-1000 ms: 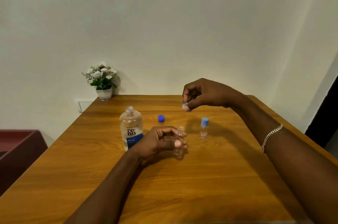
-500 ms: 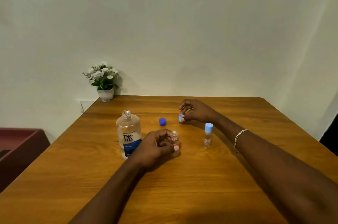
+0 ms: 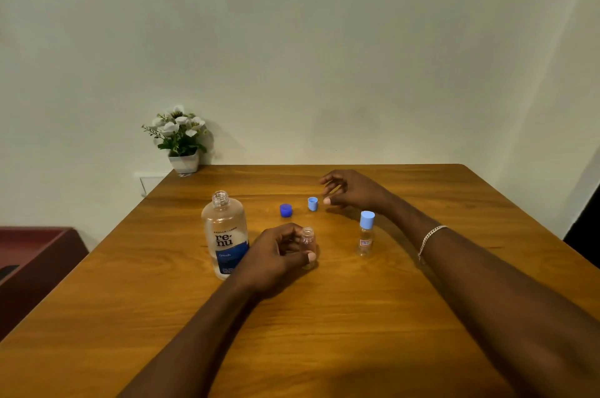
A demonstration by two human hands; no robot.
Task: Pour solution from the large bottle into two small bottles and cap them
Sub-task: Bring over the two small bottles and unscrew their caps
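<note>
The large clear bottle (image 3: 225,232) with a blue label stands uncapped on the wooden table (image 3: 324,316). Its dark blue cap (image 3: 285,210) lies behind it to the right. My left hand (image 3: 276,256) grips an uncapped small clear bottle (image 3: 307,243) that stands upright on the table. That bottle's light blue cap (image 3: 312,203) rests on the table, open side up. My right hand (image 3: 349,191) hovers just right of it with fingers spread and nothing in them. A second small bottle (image 3: 366,233) stands capped in light blue further right.
A small white pot of white flowers (image 3: 180,138) sits at the table's far left corner against the wall. A dark red piece of furniture (image 3: 29,261) stands beyond the table's left edge.
My right hand carried the light blue cap down from above the small bottle, set it on the table beside the dark blue cap, and let go. My left hand kept its hold.
</note>
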